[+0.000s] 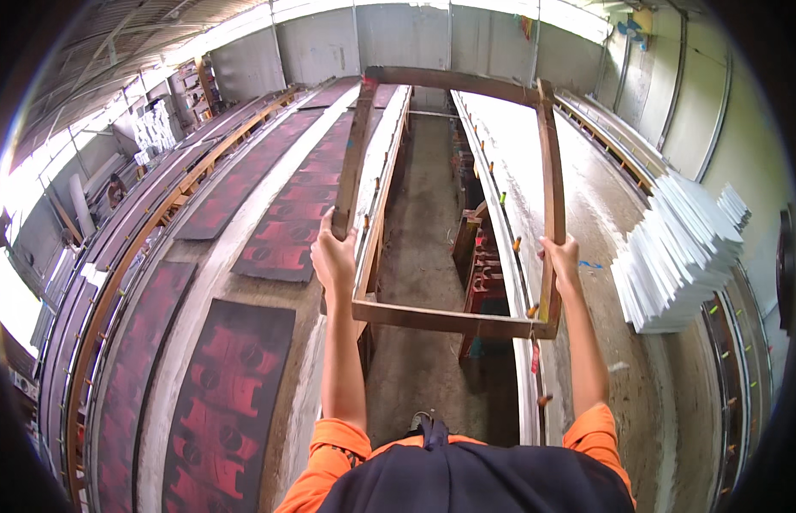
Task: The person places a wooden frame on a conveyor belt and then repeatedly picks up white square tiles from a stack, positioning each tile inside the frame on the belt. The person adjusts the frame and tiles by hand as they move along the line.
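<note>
A large rectangular wooden frame [440, 321] is held up in front of me over the aisle, and the floor and table edges show through its opening. My left hand [334, 261] is closed around its left bar, thumb upward. On the opposite bar, my right hand [562, 256] grips at about the same height. Beneath and left of the frame, a long table carries dark fabric pieces [231, 385] printed with red and black shapes. The frame's near right corner hangs over the pegged rail [503, 201] of the right-hand table.
A narrow concrete aisle [419, 197] runs between the long tables. On the right table [637, 410] stands a tall stack of white sheets [676, 256]. Further printing tables lie beyond on both sides. Another person [116, 190] is far off at the left. Red-stained items sit under the right table.
</note>
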Available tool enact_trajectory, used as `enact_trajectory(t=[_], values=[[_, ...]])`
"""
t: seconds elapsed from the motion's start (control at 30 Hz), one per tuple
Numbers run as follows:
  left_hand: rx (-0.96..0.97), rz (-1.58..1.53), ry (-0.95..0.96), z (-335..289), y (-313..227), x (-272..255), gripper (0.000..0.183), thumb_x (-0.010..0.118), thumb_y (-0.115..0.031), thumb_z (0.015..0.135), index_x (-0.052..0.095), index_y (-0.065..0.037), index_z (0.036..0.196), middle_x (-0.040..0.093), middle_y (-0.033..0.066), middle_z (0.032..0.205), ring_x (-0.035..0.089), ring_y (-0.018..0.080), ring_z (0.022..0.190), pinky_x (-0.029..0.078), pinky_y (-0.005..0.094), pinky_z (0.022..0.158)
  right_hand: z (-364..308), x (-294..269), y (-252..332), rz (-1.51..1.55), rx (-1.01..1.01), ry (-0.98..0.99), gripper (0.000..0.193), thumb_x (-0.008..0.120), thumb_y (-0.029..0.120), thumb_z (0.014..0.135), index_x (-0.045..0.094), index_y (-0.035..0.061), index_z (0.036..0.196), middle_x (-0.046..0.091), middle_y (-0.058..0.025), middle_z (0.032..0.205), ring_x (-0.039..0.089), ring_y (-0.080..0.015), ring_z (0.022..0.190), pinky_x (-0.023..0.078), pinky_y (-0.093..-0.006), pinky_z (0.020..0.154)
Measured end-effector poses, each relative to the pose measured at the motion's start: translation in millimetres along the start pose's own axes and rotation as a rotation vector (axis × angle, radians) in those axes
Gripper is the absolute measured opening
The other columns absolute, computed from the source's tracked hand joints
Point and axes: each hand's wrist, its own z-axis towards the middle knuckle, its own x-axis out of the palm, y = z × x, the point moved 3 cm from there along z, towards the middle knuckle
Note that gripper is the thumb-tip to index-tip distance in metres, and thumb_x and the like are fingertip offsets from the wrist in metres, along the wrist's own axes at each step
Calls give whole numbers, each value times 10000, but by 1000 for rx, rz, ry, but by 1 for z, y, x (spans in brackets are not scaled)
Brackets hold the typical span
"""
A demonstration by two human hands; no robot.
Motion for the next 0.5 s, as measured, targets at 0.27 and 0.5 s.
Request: enact_trajectory(t=[0.27, 0.5], values=[[96, 31, -42, 137, -22, 149, 439, 691, -146, 769, 559, -82, 1183, 660, 200, 883, 651, 332, 826, 498, 390, 719, 193, 82, -2, -22, 26, 33, 290, 608, 24, 713, 560, -60, 987, 646, -139, 789, 643, -177, 588, 518, -274, 553], [150, -143, -36, 250, -30, 329, 448, 697, -162, 752, 566, -85, 1174, 663, 184, 904, 655, 295, 832, 480, 376, 721, 371, 128, -41, -111, -41, -91, 270, 598, 22, 715, 564, -53, 972, 640, -134, 778, 636, -174, 577, 514, -277, 539]])
